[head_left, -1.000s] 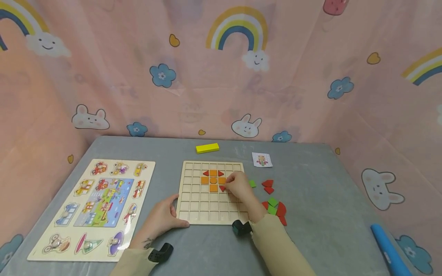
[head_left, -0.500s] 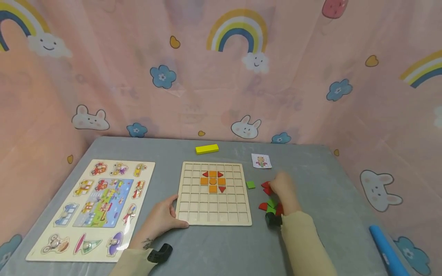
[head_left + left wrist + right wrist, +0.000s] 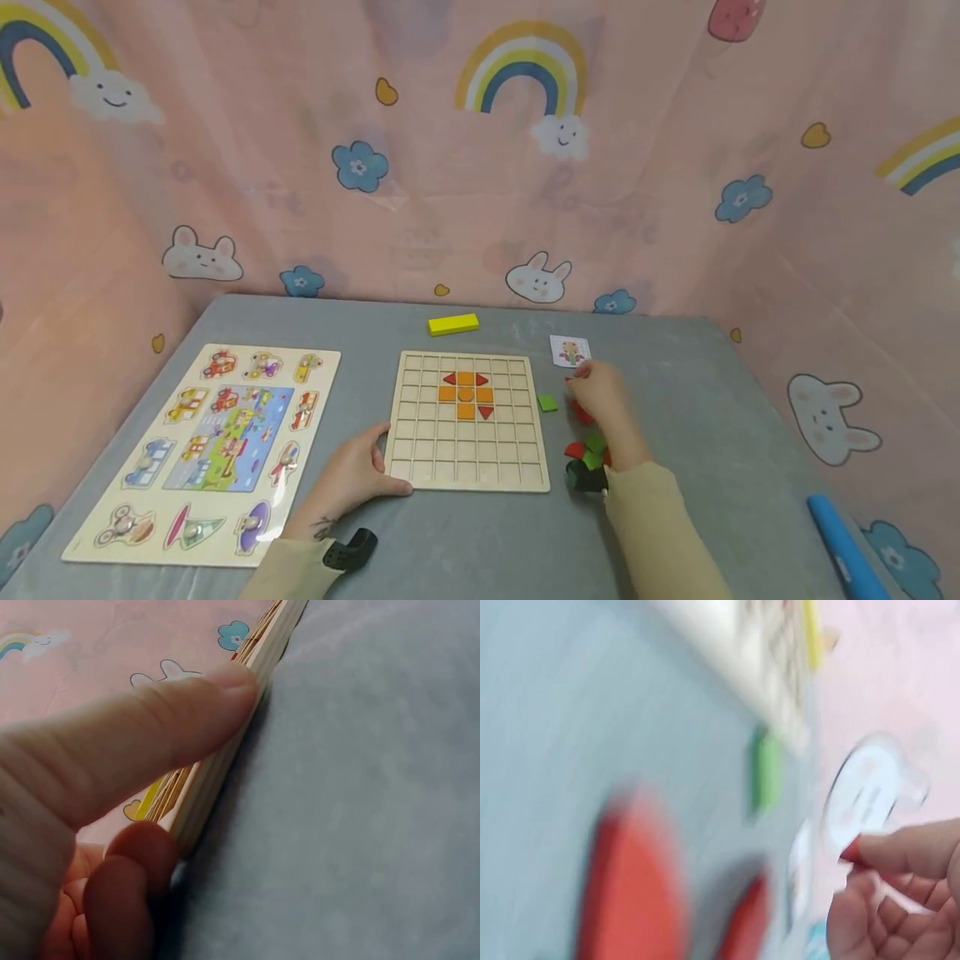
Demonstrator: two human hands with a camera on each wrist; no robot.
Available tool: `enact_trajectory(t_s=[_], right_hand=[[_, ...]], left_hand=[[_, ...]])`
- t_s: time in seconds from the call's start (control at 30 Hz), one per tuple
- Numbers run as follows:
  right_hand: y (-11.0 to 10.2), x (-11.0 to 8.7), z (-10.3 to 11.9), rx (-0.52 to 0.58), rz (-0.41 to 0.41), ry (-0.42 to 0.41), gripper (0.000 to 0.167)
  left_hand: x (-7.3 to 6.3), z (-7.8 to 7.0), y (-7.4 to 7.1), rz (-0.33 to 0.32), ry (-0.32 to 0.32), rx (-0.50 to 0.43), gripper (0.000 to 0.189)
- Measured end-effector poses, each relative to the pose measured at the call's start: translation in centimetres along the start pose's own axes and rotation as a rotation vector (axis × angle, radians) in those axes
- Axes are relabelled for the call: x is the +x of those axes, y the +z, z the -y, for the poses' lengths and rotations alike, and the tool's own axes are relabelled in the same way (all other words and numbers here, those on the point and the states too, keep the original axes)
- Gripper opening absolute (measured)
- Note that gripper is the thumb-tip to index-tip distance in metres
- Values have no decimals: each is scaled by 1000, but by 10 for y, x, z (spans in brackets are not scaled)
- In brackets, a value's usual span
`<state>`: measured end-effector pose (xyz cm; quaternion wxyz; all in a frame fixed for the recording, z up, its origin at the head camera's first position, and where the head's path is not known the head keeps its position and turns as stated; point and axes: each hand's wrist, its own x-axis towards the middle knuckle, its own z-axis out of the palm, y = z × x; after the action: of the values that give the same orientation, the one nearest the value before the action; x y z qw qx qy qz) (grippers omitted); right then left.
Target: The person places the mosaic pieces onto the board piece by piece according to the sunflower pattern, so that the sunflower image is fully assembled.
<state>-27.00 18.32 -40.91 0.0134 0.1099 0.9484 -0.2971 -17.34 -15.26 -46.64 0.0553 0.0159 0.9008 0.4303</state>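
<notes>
A square wooden grid board (image 3: 495, 462) lies in the middle of the table, holding several orange squares, an orange round piece (image 3: 466, 394) and 3 red triangles (image 3: 485, 412). My left hand (image 3: 358, 467) holds its near left corner; in the left wrist view the thumb (image 3: 172, 712) lies along the front edge and the fingers bend at the corner. Right of the board, my right hand (image 3: 603, 400) is raised above the loose pieces. Between its thumb and fingertip it pinches a small red piece (image 3: 850, 849), mostly covered, so its shape cannot be told.
Red and green pieces (image 3: 592, 454) lie below my right hand, partly hidden by it. A green square (image 3: 547, 403) sits beside the board. Behind are a pattern card (image 3: 570, 351) and a yellow bar (image 3: 453, 324). A picture puzzle board (image 3: 202, 450) lies left, a blue rod (image 3: 847, 546) far right.
My right hand left a red triangle on the board, moved right to the loose pieces, and picked up a red one, lifting it slightly leftward. My left hand stayed at the corner.
</notes>
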Motion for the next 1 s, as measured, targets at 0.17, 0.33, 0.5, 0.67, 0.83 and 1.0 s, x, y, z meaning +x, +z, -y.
enact_trajectory(t_s=[0.17,0.33,0.5,0.67,0.83,1.0], right_hand=[[20,-12,53,131,110,-250,15],[50,-26,96,132,290,-367,7],[73,-33,114,67,373,-393,7],[80,-35,118,-1,380,-385,10],[81,-36,121,-94,381,-405,11],[85,-35,123,-160,375,-397,13]], left_hand=[[0,0,-1,0,0,-7,101],[0,1,0,8,8,-24,101],[1,3,2,14,19,-38,100],[2,2,1,12,15,-38,101],[1,0,0,9,7,-35,101],[0,1,-1,12,-4,-34,102]])
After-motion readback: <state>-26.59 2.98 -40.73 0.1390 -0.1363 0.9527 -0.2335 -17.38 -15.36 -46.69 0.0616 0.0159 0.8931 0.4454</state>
